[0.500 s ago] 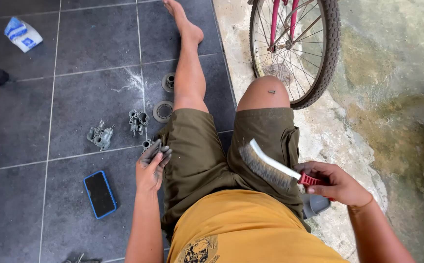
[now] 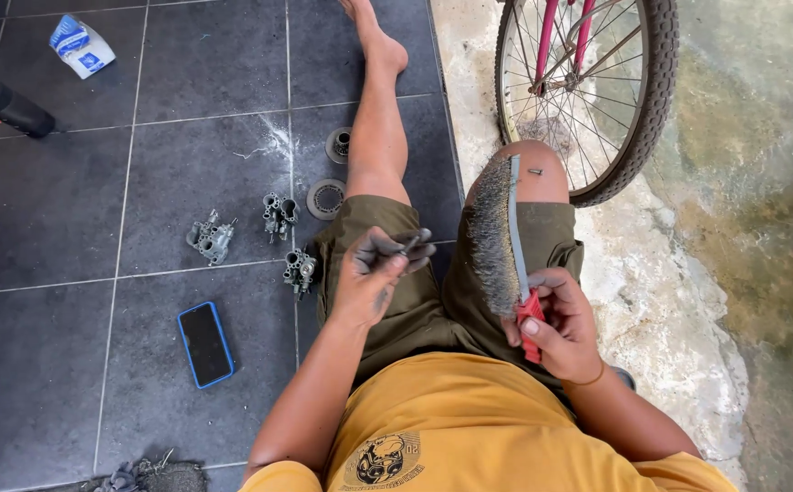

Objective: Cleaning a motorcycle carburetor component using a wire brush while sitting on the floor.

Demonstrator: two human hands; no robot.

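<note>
My left hand (image 2: 380, 271) hovers over my lap, its grimy fingers pinched on a small grey metal part (image 2: 409, 244). My right hand (image 2: 556, 321) grips the red handle of a wire brush (image 2: 499, 239), whose bristles face left and point up along my right thigh. Three grey carburettor-like metal parts (image 2: 211, 237) (image 2: 279, 214) (image 2: 300, 269) lie on the dark tiled floor (image 2: 68, 219) just left of my left leg. Two round metal pieces (image 2: 326, 198) (image 2: 338, 144) rest beside my left knee.
A phone in a blue case (image 2: 205, 343) lies on the tiles at lower left. A small white and blue carton (image 2: 81, 44) and a dark cylinder (image 2: 0, 102) sit at far left. A bicycle wheel (image 2: 588, 91) stands on rough concrete to the right. A grey rag (image 2: 146, 476) lies at the bottom edge.
My left hand rose from the floor beside my hip to my lap, pinching a small part. My right hand swung the brush from lying across my thigh to pointing up along it.
</note>
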